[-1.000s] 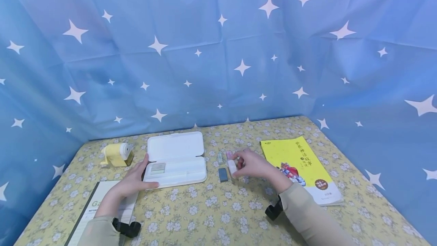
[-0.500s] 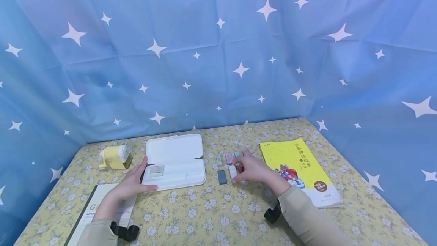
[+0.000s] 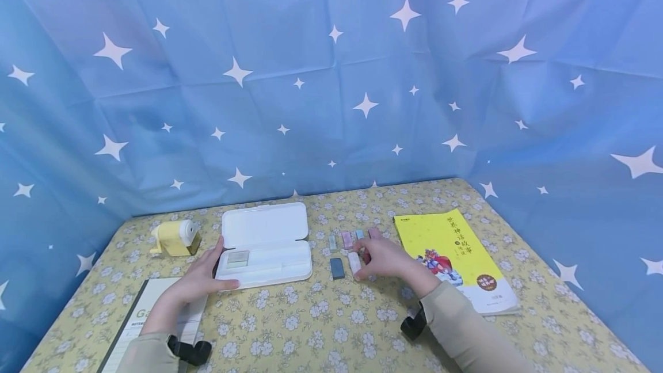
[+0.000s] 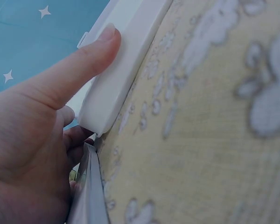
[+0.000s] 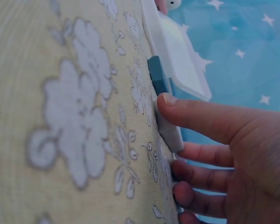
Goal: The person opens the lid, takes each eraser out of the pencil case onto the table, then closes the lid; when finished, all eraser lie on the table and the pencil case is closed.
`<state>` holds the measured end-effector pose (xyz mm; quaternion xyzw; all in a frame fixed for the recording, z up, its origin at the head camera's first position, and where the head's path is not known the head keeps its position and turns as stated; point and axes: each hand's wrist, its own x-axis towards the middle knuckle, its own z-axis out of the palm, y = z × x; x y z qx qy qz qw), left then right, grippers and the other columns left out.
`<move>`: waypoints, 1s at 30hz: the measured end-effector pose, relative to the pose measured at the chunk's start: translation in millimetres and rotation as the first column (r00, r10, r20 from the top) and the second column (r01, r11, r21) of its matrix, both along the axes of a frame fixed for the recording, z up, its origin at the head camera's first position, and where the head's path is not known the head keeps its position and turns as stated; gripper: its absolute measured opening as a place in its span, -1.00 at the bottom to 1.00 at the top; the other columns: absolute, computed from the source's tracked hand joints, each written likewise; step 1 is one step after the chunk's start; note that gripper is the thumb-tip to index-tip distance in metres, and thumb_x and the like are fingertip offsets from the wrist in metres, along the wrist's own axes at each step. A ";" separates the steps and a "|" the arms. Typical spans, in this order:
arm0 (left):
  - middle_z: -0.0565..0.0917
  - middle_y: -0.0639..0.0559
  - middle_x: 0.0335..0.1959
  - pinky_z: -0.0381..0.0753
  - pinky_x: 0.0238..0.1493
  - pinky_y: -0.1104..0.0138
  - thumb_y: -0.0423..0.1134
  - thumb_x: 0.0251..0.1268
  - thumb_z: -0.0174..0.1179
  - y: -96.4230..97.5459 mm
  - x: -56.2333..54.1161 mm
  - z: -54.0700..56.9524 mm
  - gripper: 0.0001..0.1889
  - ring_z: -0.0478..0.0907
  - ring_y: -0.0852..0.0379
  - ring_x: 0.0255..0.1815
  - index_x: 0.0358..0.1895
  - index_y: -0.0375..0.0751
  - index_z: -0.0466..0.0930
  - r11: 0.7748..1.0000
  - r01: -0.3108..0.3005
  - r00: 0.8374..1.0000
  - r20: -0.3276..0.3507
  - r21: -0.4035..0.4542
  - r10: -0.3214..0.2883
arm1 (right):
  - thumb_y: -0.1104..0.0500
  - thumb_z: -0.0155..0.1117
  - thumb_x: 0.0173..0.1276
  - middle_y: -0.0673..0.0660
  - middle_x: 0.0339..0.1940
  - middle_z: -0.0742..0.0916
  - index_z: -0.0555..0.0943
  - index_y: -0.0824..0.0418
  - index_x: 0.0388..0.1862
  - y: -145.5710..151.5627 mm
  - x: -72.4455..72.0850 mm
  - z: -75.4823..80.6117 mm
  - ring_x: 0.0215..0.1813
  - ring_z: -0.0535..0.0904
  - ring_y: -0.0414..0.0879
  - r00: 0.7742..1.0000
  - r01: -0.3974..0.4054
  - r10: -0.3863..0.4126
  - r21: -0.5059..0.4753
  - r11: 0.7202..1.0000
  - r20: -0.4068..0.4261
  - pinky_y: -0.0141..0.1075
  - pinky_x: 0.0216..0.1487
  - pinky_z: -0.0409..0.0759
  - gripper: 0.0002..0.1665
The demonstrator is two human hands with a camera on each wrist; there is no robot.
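My left hand (image 3: 199, 277) holds the left end of an open white pencil case (image 3: 282, 265), its thumb along the front edge in the left wrist view. A greyish block-shaped eraser (image 3: 237, 259) lies in the case's left part. To the right of the case, my right hand (image 3: 384, 257) pinches a white eraser (image 3: 354, 265) at the tabletop between thumb and fingers. Beside it lies a dark blue eraser (image 3: 337, 268), seen too in the right wrist view. Behind them is a row of small erasers: pale green (image 3: 332, 243), pink-purple (image 3: 347, 240), light blue (image 3: 359, 234) and pink (image 3: 375, 233).
A yellow book (image 3: 461, 258) lies at the right, partly behind my right forearm. At the left stands a yellow pencil sharpener with a crank (image 3: 176, 238). A notebook (image 3: 140, 321) lies under my left forearm. Blue starry cloth (image 3: 311, 73) hangs behind the flowered tablecloth (image 3: 290, 332).
My right hand has shifted slightly with the white eraser, uncovering the light blue and pink erasers behind it. The left hand stays on the pencil case.
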<state>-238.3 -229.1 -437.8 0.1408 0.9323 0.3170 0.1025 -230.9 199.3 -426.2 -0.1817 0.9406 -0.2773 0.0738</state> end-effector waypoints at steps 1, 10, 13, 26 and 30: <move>-0.16 -0.53 0.47 -0.13 0.24 -0.42 0.12 0.03 0.43 -0.1 0.7 0.1 0.27 -0.23 -0.56 0.42 0.54 -0.29 -0.37 1.000 0.000 1.000 -0.004 -0.002 0.000 | 0.05 0.61 0.00 0.04 -0.28 0.43 0.59 0.17 0.00 0.0 0.1 0.0 -0.54 0.37 -0.20 1.000 -0.002 0.002 -0.003 1.000 0.001 -0.30 -0.48 0.36 -0.42; -0.18 -0.51 0.49 -0.14 0.25 -0.42 0.12 0.05 0.41 -1.4 2.1 -1.5 0.27 -0.26 -0.55 0.43 0.55 -0.25 -0.39 1.000 -0.004 1.000 0.011 0.008 0.004 | 0.01 0.49 0.17 0.08 -0.31 0.51 0.57 0.21 0.10 3.5 -1.8 12.0 -0.48 0.41 -0.14 0.997 -0.048 0.052 -0.069 0.996 0.051 -0.26 -0.47 0.40 -0.43; -0.19 -0.49 0.49 -0.14 0.25 -0.42 0.13 0.06 0.41 -1.2 0.3 -1.5 0.26 -0.27 -0.55 0.43 0.55 -0.23 -0.40 1.000 -0.001 1.000 0.015 0.010 0.001 | 0.01 0.42 0.25 0.05 -0.50 0.55 0.57 0.23 0.10 0.5 -7.9 19.8 -0.57 0.35 -0.16 0.996 -0.073 0.077 -0.075 0.995 0.054 -0.27 -0.51 0.34 -0.49; -0.17 -0.44 0.51 -0.15 0.30 -0.37 0.17 0.06 0.39 -2.2 -4.5 -2.0 0.25 -0.27 -0.47 0.47 0.56 -0.20 -0.38 1.000 0.002 1.000 0.024 0.015 -0.002 | 0.00 0.26 0.38 -0.05 -0.37 0.64 0.55 0.06 0.21 -66.0 -42.9 42.5 -0.54 0.43 -0.17 0.951 -0.300 0.298 0.021 0.954 0.079 -0.23 -0.46 0.42 -0.55; -0.16 -0.43 0.51 -0.14 0.30 -0.37 0.17 0.05 0.40 -3.7 -4.2 -1.4 0.26 -0.26 -0.47 0.47 0.56 -0.19 -0.39 1.000 -0.004 1.000 0.022 0.010 0.004 | 0.09 0.29 0.38 -0.06 -0.32 0.64 0.57 0.08 0.19 -91.2 -55.7 43.7 -0.41 0.53 -0.16 0.923 -0.372 0.371 -0.006 0.928 0.105 -0.25 -0.37 0.48 -0.59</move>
